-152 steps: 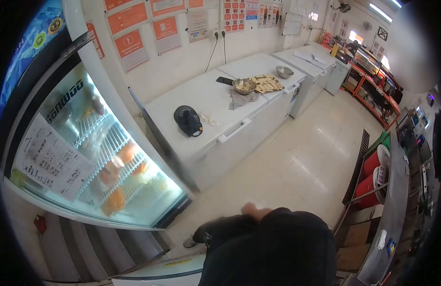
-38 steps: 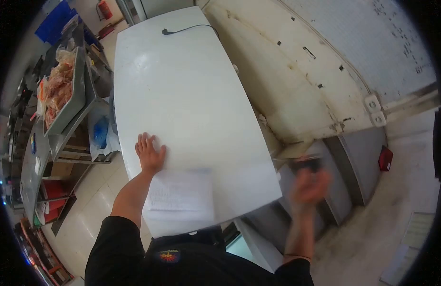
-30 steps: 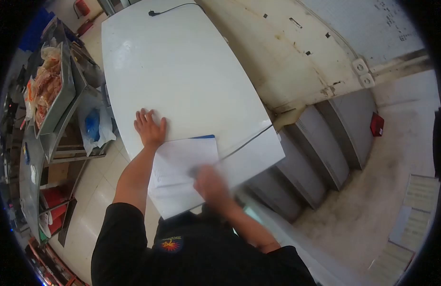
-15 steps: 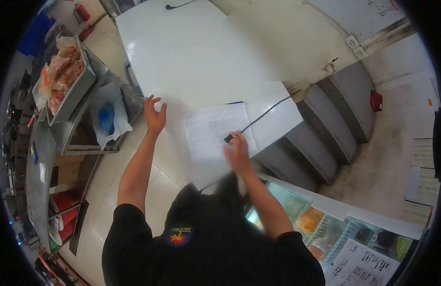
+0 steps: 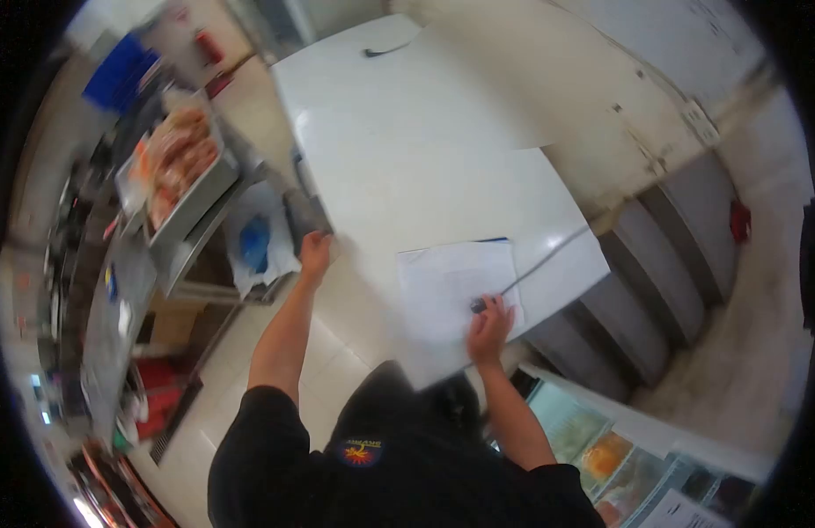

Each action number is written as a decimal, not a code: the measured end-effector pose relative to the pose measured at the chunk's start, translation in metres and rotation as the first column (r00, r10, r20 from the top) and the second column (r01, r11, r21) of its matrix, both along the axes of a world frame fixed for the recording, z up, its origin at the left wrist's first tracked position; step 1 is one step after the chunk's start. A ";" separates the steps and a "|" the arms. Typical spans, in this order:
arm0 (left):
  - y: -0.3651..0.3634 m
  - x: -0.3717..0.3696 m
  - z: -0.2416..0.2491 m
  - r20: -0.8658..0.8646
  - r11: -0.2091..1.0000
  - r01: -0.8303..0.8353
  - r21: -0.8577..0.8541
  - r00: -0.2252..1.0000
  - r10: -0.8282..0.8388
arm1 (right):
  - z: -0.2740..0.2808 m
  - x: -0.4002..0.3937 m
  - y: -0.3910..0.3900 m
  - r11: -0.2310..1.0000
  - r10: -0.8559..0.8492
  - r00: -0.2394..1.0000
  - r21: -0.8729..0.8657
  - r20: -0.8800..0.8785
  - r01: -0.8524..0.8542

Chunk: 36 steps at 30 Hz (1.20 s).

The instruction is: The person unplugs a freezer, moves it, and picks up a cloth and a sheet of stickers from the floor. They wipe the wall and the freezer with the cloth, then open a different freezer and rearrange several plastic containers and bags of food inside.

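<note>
In the head view, my right hand (image 5: 489, 333) is over a sheet of paper (image 5: 443, 273) on the white table. Its fingertips are closed on the dark end of a black cable (image 5: 548, 262), which runs up to the right across the table corner. A thin blue edge shows behind the paper's top. My left hand (image 5: 316, 255) is off the table's left edge, near the metal shelf; its fingers look loosely bent and apart, slightly blurred, with nothing visible in them.
The white table (image 5: 399, 150) has another black cord (image 5: 385, 51) at its far end. At left, a metal tray (image 5: 192, 198) of bagged meat sits above a blue bag (image 5: 254, 244). Grey steps (image 5: 636, 273) rise on the right. A glass-topped food case (image 5: 592, 440) is near my right elbow.
The view has swung, so the table and shelf appear further right and lower. My left hand has come nearer the shelf and its fingers are less spread. The right hand stays at the cable end.
</note>
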<state>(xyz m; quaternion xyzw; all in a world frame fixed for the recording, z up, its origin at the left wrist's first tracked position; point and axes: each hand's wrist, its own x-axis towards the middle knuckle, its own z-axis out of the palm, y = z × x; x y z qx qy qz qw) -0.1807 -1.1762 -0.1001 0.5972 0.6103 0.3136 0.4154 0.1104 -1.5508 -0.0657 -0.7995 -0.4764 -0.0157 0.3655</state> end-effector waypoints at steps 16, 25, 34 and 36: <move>-0.250 0.235 0.075 -0.602 0.124 0.973 0.195 0.219 -0.768 | 0.024 0.065 -0.032 0.989 -0.004 0.993 0.146 -0.118 0.021; -0.251 0.239 0.078 -0.548 0.458 0.883 0.104 0.435 -0.715 | -0.025 0.420 -0.012 0.948 -0.286 0.893 -0.240 -0.348 0.209; -0.249 0.224 0.072 -0.492 0.505 0.857 0.102 0.485 -0.723 | -0.026 0.457 -0.008 0.944 -0.131 0.602 -0.284 -0.788 -0.166; -0.250 0.220 0.072 -0.480 0.482 0.869 0.110 0.471 -0.740 | -0.033 0.456 -0.011 0.945 -0.124 0.591 -0.277 -0.797 -0.176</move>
